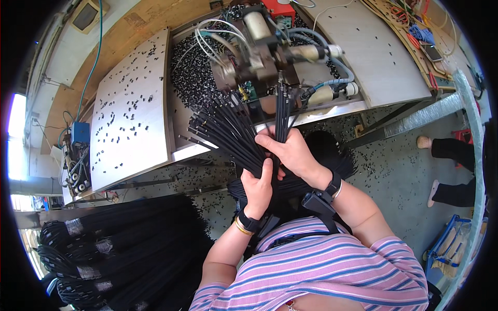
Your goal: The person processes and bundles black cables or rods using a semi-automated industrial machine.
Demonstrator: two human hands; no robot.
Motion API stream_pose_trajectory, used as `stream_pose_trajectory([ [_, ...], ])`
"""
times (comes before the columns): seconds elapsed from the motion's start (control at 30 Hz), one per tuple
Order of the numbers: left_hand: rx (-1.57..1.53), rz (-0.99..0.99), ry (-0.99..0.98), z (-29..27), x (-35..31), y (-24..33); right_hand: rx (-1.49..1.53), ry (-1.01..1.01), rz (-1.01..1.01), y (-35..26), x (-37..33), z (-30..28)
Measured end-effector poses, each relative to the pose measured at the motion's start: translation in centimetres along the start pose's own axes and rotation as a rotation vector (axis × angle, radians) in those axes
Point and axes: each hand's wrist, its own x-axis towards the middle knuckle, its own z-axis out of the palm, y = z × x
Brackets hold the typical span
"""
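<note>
A thick bunch of thin black cords (225,136) fans out toward the upper left, its lower part gripped in my left hand (259,189). My right hand (293,153) is closed around a smaller bunch of black cords (281,111), which points up toward the machine (257,67). Both hands are close together just in front of the bench edge, and the lengths of cord run down between them. Some cord tips at the fan look pale or shiny. The machine has metal blocks, white cylinders and air hoses; its middle is smeared by motion. Fingers behind the bunches are partly hidden.
Small black offcuts cover the machine's tray (192,72) and lie scattered over the left panel (129,114) and the floor. Taped bundles of black cords (129,249) lie at lower left. A foil-wrapped bar (423,114) juts out at right, near another person's legs (451,150).
</note>
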Motion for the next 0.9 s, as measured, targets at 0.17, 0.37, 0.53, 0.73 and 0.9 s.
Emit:
stream_pose_trajectory([
  [0.17,0.034,0.017,0.045,0.5,-1.0,-0.2,-0.019,0.124,-0.077,1.0,-1.5,0.4],
  [0.37,0.066,0.048,0.035,0.5,-1.2,-0.1,-0.014,0.195,-0.113,1.6,-1.4,0.4],
  [0.53,0.017,0.053,0.052,0.3,-0.8,0.3,-0.033,0.149,-0.131,1.3,-0.6,0.5],
  [0.73,-0.015,0.040,0.068,0.5,-0.5,0.7,-0.053,0.128,-0.122,1.1,-0.3,0.7],
  [0.9,-0.052,0.025,0.060,0.2,-0.2,0.4,-0.044,0.086,-0.127,0.5,-0.1,0.5],
])
